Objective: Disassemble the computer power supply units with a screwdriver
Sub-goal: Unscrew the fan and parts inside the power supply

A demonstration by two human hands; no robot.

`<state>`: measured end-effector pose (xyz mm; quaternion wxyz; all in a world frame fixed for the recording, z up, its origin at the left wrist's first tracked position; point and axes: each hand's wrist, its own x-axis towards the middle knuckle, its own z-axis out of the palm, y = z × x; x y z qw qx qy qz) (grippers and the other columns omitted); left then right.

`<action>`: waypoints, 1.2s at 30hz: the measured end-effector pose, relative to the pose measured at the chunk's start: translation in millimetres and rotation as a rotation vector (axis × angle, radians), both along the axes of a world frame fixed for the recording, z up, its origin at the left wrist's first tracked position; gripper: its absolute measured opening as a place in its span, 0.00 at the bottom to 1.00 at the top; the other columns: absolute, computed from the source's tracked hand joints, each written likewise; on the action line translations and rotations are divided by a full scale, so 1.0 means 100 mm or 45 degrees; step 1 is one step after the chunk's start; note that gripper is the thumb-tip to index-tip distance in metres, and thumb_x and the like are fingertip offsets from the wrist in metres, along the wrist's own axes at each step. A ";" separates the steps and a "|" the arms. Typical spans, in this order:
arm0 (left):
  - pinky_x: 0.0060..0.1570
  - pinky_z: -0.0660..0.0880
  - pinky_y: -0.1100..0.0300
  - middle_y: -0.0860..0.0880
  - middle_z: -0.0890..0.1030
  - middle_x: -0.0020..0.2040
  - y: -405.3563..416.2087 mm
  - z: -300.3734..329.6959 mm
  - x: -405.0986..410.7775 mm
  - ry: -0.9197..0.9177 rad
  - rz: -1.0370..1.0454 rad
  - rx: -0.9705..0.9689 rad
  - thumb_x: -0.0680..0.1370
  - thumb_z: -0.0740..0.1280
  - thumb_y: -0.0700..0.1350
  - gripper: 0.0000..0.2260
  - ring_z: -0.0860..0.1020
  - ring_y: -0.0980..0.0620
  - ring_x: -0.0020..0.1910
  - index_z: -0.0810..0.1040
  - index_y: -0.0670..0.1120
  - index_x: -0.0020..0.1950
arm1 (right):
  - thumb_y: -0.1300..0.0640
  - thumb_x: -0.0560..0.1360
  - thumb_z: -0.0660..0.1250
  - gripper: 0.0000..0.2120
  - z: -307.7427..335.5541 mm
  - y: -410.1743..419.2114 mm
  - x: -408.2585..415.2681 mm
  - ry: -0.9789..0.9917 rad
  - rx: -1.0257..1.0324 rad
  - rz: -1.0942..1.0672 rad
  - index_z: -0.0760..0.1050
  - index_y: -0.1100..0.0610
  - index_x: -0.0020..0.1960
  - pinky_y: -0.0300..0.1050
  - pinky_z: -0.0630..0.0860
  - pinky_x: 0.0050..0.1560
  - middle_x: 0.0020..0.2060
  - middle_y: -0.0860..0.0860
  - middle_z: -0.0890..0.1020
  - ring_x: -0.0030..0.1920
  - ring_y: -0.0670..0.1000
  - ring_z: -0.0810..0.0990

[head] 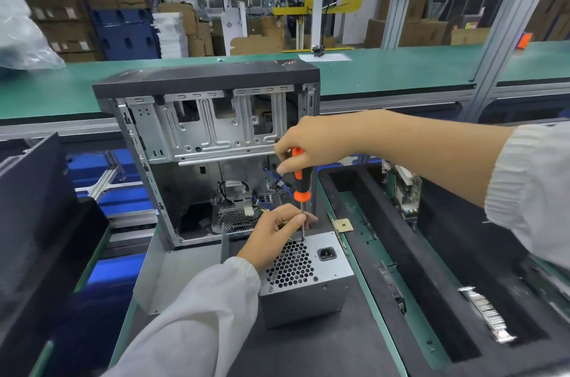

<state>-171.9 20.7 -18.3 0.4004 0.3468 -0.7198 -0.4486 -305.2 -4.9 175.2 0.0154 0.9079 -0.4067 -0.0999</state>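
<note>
A grey metal power supply unit [311, 290] stands on the dark mat, honeycomb fan grille and power socket facing up. An orange-and-black screwdriver [298, 182] stands upright over it, its tip at the unit's top far edge. My right hand [311, 142] grips the handle from above. My left hand [274, 234] rests on the unit and pinches the screwdriver's metal shaft just above the tip. The screw under the tip is hidden.
An open computer case [212, 148] stands right behind the unit, with a second power supply low inside. A black foam tray [431, 278] with circuit boards lies to the right. A dark panel [37, 222] leans at the left. A green conveyor [401, 68] runs behind.
</note>
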 end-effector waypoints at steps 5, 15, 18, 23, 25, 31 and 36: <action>0.56 0.75 0.56 0.50 0.81 0.44 -0.03 -0.08 -0.02 -0.029 0.106 -0.038 0.81 0.64 0.41 0.11 0.80 0.53 0.49 0.84 0.47 0.43 | 0.28 0.72 0.56 0.31 -0.03 0.07 0.07 0.099 -0.370 -0.405 0.62 0.57 0.35 0.43 0.62 0.27 0.32 0.52 0.68 0.29 0.50 0.68; 0.48 0.74 0.59 0.57 0.79 0.36 -0.06 -0.10 -0.04 -0.005 0.175 -0.034 0.77 0.70 0.44 0.08 0.77 0.58 0.40 0.85 0.54 0.41 | 0.41 0.79 0.59 0.17 0.05 0.01 -0.06 0.123 0.051 -0.268 0.66 0.55 0.44 0.42 0.63 0.32 0.36 0.52 0.74 0.33 0.51 0.70; 0.45 0.71 0.62 0.59 0.77 0.33 -0.07 -0.10 -0.04 0.056 0.214 -0.011 0.75 0.73 0.43 0.13 0.75 0.60 0.37 0.83 0.59 0.34 | 0.47 0.79 0.64 0.10 0.11 0.00 -0.06 0.081 0.133 -0.108 0.66 0.51 0.51 0.42 0.63 0.33 0.36 0.46 0.72 0.33 0.45 0.72; 0.42 0.69 0.61 0.59 0.74 0.31 -0.06 -0.10 -0.03 0.054 0.248 -0.014 0.74 0.74 0.43 0.14 0.71 0.60 0.33 0.78 0.57 0.31 | 0.53 0.76 0.69 0.09 0.17 -0.02 0.01 0.019 0.189 0.053 0.70 0.48 0.53 0.39 0.68 0.37 0.37 0.41 0.76 0.32 0.36 0.77; 0.43 0.69 0.62 0.60 0.75 0.31 -0.06 -0.08 -0.03 0.051 0.242 -0.026 0.75 0.73 0.44 0.13 0.72 0.61 0.34 0.78 0.56 0.32 | 0.41 0.73 0.69 0.17 0.18 0.00 0.01 -0.007 0.162 -0.044 0.71 0.52 0.51 0.42 0.74 0.39 0.34 0.45 0.81 0.31 0.44 0.82; 0.44 0.68 0.70 0.61 0.79 0.36 0.01 -0.01 -0.04 -0.019 0.187 -0.053 0.78 0.69 0.44 0.09 0.75 0.65 0.37 0.80 0.54 0.39 | 0.31 0.75 0.53 0.28 -0.06 0.10 0.07 0.100 -0.375 -0.321 0.63 0.57 0.36 0.44 0.62 0.27 0.31 0.52 0.71 0.29 0.51 0.70; 0.51 0.72 0.69 0.47 0.83 0.48 0.02 0.05 -0.03 0.049 0.096 -0.007 0.80 0.65 0.39 0.11 0.79 0.59 0.48 0.83 0.53 0.46 | 0.43 0.81 0.56 0.15 0.01 0.13 -0.01 0.026 -0.028 -0.277 0.65 0.56 0.53 0.42 0.61 0.31 0.34 0.49 0.69 0.33 0.48 0.68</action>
